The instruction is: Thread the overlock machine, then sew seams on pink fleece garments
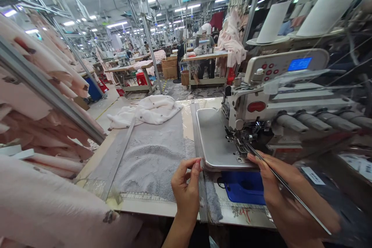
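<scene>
My right hand (293, 217) is closed around long, thin metal tweezers (290, 188). Their tips reach in by the presser foot (241, 145) of an industrial sewing machine (252, 104). At the front left corner of the machine's metal bed (213, 135), thumb and forefinger of my left hand (186, 192) are pinched together. Whatever they hold, perhaps a thread, is too small to make out. Grey fleece fabric (154, 155) covers the table to the left of the bed. A blue object (244, 190) sits beneath the bed's front edge.
White fabric (148, 109) lies bunched at the table's far side. Pink fabric pieces (52, 201) hang close on the left by a metal rail (55, 89). Thread cones (273, 21) stand above the machine's control panel (286, 65). Other sewing tables (206, 56) and people are behind.
</scene>
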The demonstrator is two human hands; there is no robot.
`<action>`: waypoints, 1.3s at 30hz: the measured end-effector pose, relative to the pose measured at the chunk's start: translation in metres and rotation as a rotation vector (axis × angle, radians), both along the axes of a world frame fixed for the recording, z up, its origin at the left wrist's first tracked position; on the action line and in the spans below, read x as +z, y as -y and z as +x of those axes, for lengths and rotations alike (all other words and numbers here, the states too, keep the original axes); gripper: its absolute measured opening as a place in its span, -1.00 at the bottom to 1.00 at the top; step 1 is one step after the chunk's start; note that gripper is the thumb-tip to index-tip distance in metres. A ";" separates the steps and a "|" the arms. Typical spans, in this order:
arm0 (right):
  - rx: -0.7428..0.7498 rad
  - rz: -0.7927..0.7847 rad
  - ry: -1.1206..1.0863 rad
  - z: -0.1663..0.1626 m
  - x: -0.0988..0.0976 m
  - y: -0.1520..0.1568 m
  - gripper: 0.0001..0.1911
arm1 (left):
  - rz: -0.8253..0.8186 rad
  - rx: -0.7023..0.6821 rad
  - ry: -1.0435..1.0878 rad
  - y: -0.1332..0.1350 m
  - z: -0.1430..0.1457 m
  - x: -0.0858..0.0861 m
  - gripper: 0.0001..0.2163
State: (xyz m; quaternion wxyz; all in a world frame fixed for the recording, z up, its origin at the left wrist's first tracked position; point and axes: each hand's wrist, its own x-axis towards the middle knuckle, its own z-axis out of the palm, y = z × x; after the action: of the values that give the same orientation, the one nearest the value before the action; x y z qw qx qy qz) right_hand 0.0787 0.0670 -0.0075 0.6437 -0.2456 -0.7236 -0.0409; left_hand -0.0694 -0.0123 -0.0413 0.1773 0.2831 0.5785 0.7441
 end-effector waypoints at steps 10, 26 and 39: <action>-0.017 0.030 0.028 0.000 -0.002 -0.001 -0.65 | 0.003 -0.016 -0.036 0.000 -0.004 -0.006 -0.85; -0.022 -0.020 -0.013 0.000 -0.003 0.000 -0.63 | 0.008 -0.050 -0.061 0.000 -0.008 -0.010 -0.84; -0.024 -0.005 0.015 0.000 0.000 -0.001 -0.68 | 0.006 -0.038 -0.077 0.000 -0.008 -0.009 -0.82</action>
State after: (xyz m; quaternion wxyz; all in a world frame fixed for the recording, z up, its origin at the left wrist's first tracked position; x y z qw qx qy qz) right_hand 0.0791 0.0681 -0.0071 0.6371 -0.2557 -0.7255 -0.0486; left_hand -0.0769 -0.0119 -0.0504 0.1682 0.3231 0.5774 0.7307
